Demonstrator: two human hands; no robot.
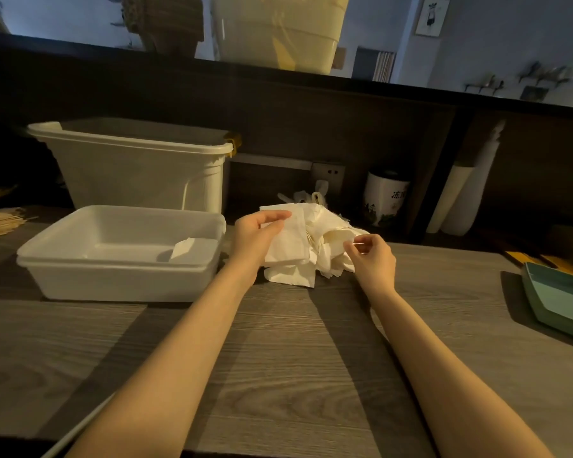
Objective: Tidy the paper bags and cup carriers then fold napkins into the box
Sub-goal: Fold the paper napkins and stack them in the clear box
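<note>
Behind box (119, 259), tall white bin (139, 173).

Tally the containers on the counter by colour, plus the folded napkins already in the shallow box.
White containers: 3: tall bin, shallow box, printed jar
Green trays: 1
Folded napkins in box: 1
Total: 5

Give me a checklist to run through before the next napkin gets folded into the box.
1. Left hand holds a napkin: ok, thumb and fingers pinch its top edge.
2. Right hand has a grip: ok, it pinches a thin edge of the pile.
3. Napkin clear of the pile: not ok, it lies against it.
4. Box has room: ok, one folded napkin inside.
5. Box within reach: ok, just left of the left hand.
6. Single sheet held: cannot tell.
</note>
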